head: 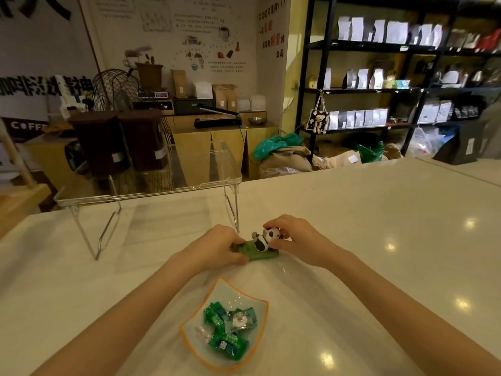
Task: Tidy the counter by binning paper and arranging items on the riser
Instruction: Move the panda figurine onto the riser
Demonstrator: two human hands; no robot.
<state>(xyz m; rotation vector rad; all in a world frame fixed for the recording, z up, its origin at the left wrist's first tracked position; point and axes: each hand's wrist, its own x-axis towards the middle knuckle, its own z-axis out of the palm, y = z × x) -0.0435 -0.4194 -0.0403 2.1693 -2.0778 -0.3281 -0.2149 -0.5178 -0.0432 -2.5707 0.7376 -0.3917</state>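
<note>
A panda figurine (267,238) lies on its green base (257,253) on the white counter (366,226), just in front of the riser's right legs. My left hand (217,246) grips the left end of the green base. My right hand (294,236) holds the panda's head and the base's right end. A clear acrylic riser (151,192) with metal legs stands to the far left of the hands, its top bare. Closer to me sits a glass dish with an orange rim (189,346) holding several green-wrapped candies (227,344).
Beyond the counter's far edge are brown bins (119,142), a wire basket (119,88), wooden cabinets and sacks on the floor. Black shelving with bags (379,77) fills the right background. A dark bag (461,147) stands at the counter's far right.
</note>
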